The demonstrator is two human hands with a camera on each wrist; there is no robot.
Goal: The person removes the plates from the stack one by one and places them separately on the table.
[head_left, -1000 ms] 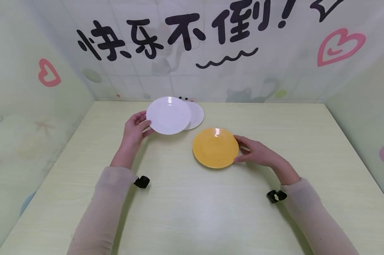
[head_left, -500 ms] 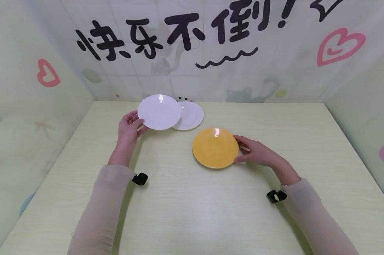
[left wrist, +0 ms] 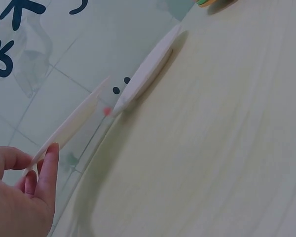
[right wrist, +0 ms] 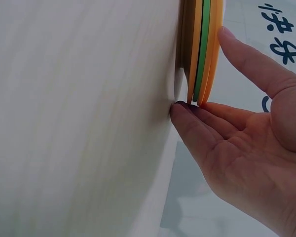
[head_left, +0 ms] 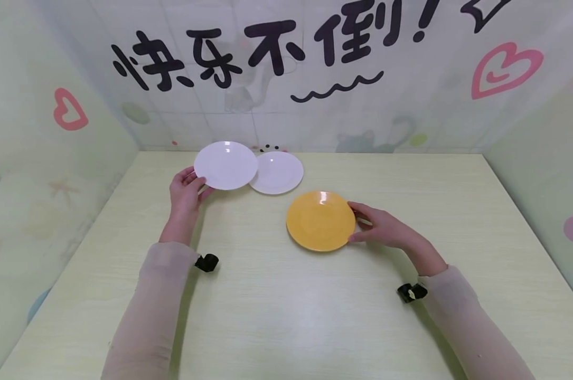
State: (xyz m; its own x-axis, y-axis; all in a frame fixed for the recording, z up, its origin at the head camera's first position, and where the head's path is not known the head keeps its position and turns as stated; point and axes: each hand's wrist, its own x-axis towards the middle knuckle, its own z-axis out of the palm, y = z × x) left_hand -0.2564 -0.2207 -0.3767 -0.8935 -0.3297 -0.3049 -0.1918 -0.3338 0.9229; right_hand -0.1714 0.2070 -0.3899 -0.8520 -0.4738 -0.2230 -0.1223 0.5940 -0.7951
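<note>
My left hand (head_left: 185, 192) pinches a white plate (head_left: 226, 165) by its left rim. In the left wrist view this plate (left wrist: 71, 121) hangs tilted above the table, thumb on one face and fingers on the other. A second white plate (head_left: 278, 173) lies just right of it near the back wall, partly overlapped by the held one in the head view. My right hand (head_left: 386, 228) holds the right rim of a stack of plates, a yellow plate (head_left: 321, 220) on top. The right wrist view shows a green plate's edge (right wrist: 203, 54) between yellow-orange ones, with the thumb on the top rim.
The pale wooden table (head_left: 286, 311) is enclosed by a back wall (head_left: 286, 121) printed with black lettering and by side walls. A black wrist camera (head_left: 207, 263) sits at the left cuff, another camera (head_left: 412, 292) at the right cuff.
My left hand has carried its white plate leftward and slightly back, uncovering more of the second white plate. The right hand and the stack have stayed in place.
</note>
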